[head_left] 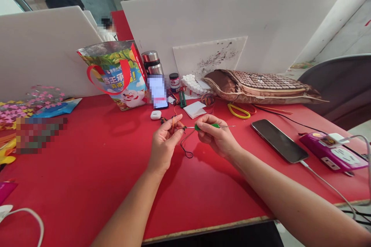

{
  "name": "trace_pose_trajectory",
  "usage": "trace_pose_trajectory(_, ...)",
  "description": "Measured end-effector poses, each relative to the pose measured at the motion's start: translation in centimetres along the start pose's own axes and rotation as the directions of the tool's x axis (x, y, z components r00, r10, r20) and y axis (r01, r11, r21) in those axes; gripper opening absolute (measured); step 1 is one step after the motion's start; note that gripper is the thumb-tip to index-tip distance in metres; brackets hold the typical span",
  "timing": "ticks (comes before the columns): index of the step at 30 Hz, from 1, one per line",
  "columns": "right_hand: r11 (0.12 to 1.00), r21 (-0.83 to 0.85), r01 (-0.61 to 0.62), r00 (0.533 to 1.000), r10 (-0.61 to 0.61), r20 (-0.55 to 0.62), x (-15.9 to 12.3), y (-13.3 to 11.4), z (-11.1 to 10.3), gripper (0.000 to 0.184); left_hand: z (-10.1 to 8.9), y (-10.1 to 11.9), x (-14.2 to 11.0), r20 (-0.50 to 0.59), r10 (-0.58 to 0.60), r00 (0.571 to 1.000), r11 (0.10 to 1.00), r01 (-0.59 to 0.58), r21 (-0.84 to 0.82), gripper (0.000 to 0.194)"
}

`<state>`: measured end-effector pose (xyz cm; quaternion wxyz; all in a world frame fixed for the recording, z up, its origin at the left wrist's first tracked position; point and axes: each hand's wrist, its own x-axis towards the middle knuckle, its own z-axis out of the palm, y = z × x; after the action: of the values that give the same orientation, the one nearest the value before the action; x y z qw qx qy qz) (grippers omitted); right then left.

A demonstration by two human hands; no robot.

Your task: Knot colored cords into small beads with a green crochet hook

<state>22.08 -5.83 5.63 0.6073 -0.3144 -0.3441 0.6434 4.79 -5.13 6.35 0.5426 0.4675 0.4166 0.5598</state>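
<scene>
Head view: above a red table (116, 185), well inside its near edge, the left hand (164, 143) is pinching a black-and-orange knotted cord (183, 127); the right hand (216, 134) is gripping a green-handled metal tool (215, 125) against it. Knotting is looking part-done, remainder unclear.

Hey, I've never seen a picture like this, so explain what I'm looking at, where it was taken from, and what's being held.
There is no machine here, just a person's two bare hands. The one picture comes from a camera worn on that person's head, looking forward and down. The left hand pinches dark and orange cord. The right hand holds a green-handled tool, its thin metal end reaching the cord; whether it passes through is too small to tell. On the red table around them are a carry bag, an upright lit phone, a small white case, a dark-screened phone and a purple power strip.
</scene>
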Motion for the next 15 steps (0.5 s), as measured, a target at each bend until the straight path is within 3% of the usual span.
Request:
trace_pose_trajectory(9, 1.0, -0.001, 0.014, 1.0, -0.014, -0.019, 0.06, -0.04, -0.09, 0.031, 0.22, 0.44, -0.02, -0.085, -0.059, 0.995, 0.997, 0.055, -0.051, 0.047)
trace_pose_trajectory(15, 1.0, -0.014, 0.015, 0.999, -0.015, -0.034, 0.07, -0.18, -0.08, 0.031, 0.26, 0.57, -0.01, -0.077, -0.055, 0.995, 0.997, 0.05, -0.065, 0.045)
